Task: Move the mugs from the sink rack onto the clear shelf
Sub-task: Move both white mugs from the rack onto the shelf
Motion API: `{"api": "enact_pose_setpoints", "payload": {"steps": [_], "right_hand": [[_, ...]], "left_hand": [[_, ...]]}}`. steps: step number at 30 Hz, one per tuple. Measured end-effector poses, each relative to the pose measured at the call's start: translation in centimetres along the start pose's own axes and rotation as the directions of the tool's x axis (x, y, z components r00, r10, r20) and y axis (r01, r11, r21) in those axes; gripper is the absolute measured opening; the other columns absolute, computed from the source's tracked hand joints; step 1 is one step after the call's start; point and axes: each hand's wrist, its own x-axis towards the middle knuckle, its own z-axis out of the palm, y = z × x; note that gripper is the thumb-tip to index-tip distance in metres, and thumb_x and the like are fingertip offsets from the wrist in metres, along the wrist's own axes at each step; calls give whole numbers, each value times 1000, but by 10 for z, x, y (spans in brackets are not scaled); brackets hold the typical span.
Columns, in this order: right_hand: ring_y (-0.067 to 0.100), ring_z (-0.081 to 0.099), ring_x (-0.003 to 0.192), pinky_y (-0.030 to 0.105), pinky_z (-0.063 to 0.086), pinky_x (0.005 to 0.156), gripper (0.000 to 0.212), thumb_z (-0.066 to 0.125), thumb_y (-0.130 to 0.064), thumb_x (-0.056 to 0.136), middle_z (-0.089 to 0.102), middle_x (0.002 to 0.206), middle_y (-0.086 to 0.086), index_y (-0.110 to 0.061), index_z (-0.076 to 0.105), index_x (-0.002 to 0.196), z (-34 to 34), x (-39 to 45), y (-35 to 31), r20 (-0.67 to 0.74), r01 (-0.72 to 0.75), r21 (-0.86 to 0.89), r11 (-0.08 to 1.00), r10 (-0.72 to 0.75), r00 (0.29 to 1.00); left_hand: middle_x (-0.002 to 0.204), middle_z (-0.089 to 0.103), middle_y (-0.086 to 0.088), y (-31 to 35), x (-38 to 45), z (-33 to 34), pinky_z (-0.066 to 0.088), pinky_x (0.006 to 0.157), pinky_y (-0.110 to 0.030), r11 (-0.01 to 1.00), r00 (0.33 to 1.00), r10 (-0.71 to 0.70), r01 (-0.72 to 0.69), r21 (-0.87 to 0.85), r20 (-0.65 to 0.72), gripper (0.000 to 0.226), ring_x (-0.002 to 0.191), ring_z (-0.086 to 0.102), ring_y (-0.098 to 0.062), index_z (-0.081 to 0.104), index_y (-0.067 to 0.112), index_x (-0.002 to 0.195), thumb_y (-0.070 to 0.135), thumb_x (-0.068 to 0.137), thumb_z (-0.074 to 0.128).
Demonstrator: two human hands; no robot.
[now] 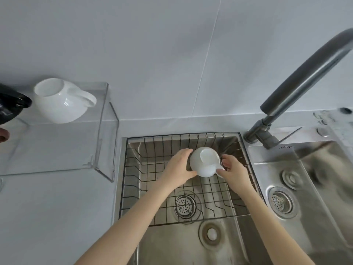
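A white mug (202,159) is held over the black wire sink rack (133,169), which sits in the left basin. My left hand (178,168) grips the mug's left side. My right hand (232,169) holds its handle side on the right. A second white mug (59,101) stands on top of the clear acrylic shelf (103,119) at the left, against the wall, with its handle pointing right. No other mug shows in the rack.
A dark grey faucet (305,73) arches over the right side of the sink. A second basin (324,178) lies to the right. A black object (11,106) sits at the far left edge beside the shelf. A white counter (57,217) spreads below the shelf.
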Motion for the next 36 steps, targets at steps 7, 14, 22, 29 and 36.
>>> {"api": "enact_pose_setpoints", "payload": {"steps": [7,14,22,29,36], "right_hand": [[17,52,81,24,38,62,26,51,-14,88,63,97,9,-5,52,113,17,20,33,-18,-30,-84,996,28,999],[16,54,68,20,40,55,19,58,-22,86,64,79,6,-6,58,97,19,21,43,-32,-12,-22,1000,11,999],[20,65,81,30,51,73,14,65,-18,81,70,82,2,-13,63,93,-1,5,-4,-84,103,109,989,-94,992],[-5,63,71,5,48,68,25,68,-17,78,67,76,-18,-39,59,75,-19,-30,-107,-77,381,194,904,-374,924],[6,68,82,19,53,79,19,68,-15,78,71,83,-13,-33,63,77,15,-62,-208,-8,543,260,798,-561,828]], "left_hand": [[151,23,-12,-5,41,37,18,114,-37,999,994,-47,47,1,98,83,139,21,-24,20,11,139,13,73,70],[146,35,-9,-13,49,44,23,110,-33,998,998,-46,48,-44,37,89,134,31,-23,26,12,137,10,64,77],[132,52,-5,8,22,3,36,97,-28,994,984,22,-42,-105,-179,81,121,47,-23,37,16,131,8,61,78],[140,46,-6,32,-42,-81,35,103,-26,987,870,101,-148,-61,-482,84,124,47,-20,35,13,134,14,62,79],[139,45,0,14,-106,-168,30,107,-19,981,728,69,-175,-88,-683,83,127,42,-10,38,15,132,13,61,80]]}}
